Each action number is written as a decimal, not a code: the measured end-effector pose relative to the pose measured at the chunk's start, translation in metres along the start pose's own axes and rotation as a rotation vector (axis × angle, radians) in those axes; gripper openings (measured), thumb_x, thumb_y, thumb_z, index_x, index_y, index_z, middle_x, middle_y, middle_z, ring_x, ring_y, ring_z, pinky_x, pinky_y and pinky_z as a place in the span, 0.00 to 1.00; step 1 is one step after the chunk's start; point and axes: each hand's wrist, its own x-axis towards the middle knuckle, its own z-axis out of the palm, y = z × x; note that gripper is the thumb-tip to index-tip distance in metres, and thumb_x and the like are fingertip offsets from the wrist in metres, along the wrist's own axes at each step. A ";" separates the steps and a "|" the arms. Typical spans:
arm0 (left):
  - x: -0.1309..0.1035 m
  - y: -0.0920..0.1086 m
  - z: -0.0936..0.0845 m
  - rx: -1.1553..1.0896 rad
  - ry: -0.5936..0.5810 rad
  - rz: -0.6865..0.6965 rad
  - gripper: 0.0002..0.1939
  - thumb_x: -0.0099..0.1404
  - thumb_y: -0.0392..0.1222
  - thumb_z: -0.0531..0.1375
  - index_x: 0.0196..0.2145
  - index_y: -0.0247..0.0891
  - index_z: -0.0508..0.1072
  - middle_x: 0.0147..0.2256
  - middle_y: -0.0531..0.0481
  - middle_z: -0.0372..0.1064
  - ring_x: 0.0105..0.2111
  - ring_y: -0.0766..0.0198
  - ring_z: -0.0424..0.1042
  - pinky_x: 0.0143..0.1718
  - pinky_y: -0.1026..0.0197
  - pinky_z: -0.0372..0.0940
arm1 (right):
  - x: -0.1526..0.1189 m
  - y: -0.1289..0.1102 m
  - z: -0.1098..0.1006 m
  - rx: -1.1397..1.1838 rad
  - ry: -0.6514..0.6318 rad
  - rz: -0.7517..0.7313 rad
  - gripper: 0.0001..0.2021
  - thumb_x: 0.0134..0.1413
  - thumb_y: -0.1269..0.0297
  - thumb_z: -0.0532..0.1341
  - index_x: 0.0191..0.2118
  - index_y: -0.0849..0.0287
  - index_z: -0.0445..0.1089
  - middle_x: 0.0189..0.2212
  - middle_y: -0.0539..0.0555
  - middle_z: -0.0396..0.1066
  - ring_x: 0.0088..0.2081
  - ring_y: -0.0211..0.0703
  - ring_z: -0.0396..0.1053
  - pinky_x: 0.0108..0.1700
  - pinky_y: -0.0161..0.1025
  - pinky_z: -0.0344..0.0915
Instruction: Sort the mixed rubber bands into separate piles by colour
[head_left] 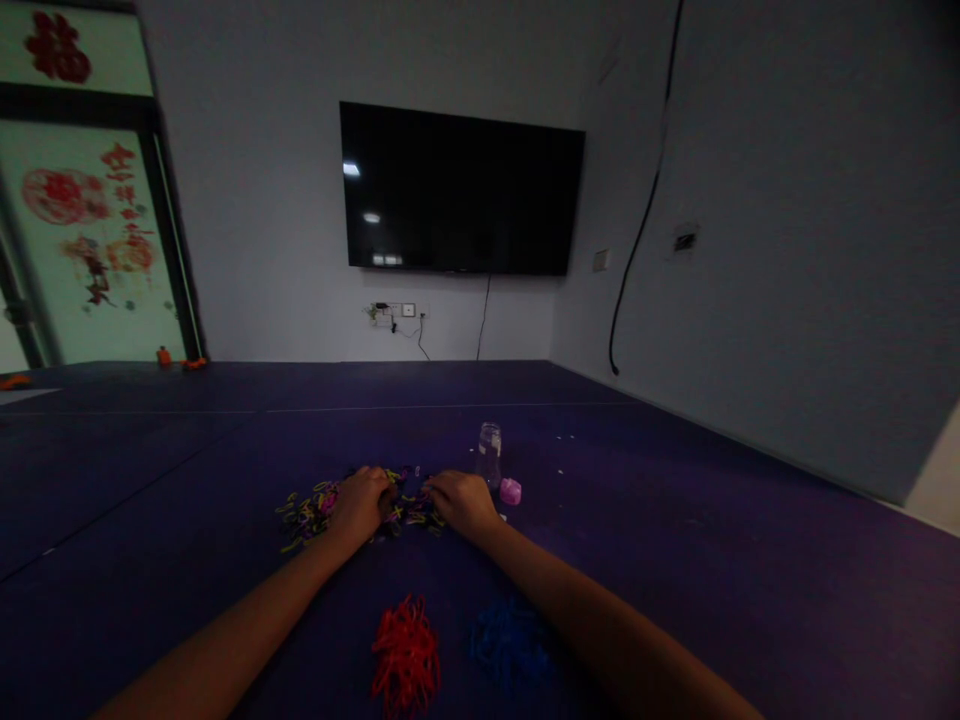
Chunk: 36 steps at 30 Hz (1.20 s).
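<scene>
Small multicoloured bands (311, 512) lie spread on the purple surface around both hands. My left hand (362, 502) rests on the right part of this pile, its fingers curled; what they hold, if anything, is hidden. Across a small gap, my right hand (461, 502) touches the pile's right edge with its fingers bent down, and its fingertips are too dark to read. A clear bottle (489, 455) stands just beyond my right hand, with a pink cap (511, 491) beside it. Nearer to me are a heap of red bands (406, 658) and a heap of blue bands (511, 645).
The purple surface (675, 560) reaches back to the wall. Small white bits (560, 471) lie right of the bottle. Orange objects (163, 356) sit at the far left by a door. A television (461, 190) hangs on the wall, and a black cable (637, 240) hangs at the right.
</scene>
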 end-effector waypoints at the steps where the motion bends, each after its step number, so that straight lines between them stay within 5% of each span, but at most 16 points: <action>1: 0.000 0.001 -0.001 0.010 -0.005 -0.006 0.08 0.61 0.36 0.54 0.27 0.37 0.72 0.30 0.46 0.69 0.34 0.58 0.66 0.34 0.59 0.56 | 0.000 0.000 0.000 -0.003 -0.004 0.008 0.10 0.57 0.66 0.54 0.38 0.56 0.72 0.38 0.53 0.74 0.39 0.39 0.70 0.37 0.32 0.61; 16: 0.000 0.002 -0.001 0.022 -0.037 0.051 0.06 0.60 0.32 0.51 0.31 0.39 0.67 0.35 0.47 0.67 0.38 0.56 0.63 0.37 0.57 0.54 | 0.000 -0.001 -0.001 -0.008 -0.040 -0.035 0.10 0.57 0.67 0.54 0.38 0.57 0.72 0.37 0.54 0.74 0.37 0.39 0.70 0.36 0.31 0.61; 25: 0.004 0.003 0.002 -0.384 0.156 0.214 0.12 0.66 0.45 0.47 0.29 0.40 0.64 0.32 0.48 0.65 0.36 0.59 0.63 0.37 0.58 0.58 | -0.002 -0.003 -0.002 -0.010 0.048 -0.098 0.12 0.56 0.70 0.53 0.41 0.57 0.71 0.38 0.55 0.73 0.38 0.40 0.70 0.38 0.32 0.63; 36: -0.002 0.023 -0.002 -0.662 0.127 0.121 0.14 0.65 0.49 0.47 0.27 0.39 0.63 0.31 0.48 0.65 0.36 0.60 0.64 0.41 0.57 0.61 | -0.005 -0.001 0.003 -0.057 0.078 -0.199 0.14 0.57 0.69 0.52 0.47 0.58 0.69 0.38 0.57 0.72 0.35 0.39 0.70 0.36 0.33 0.64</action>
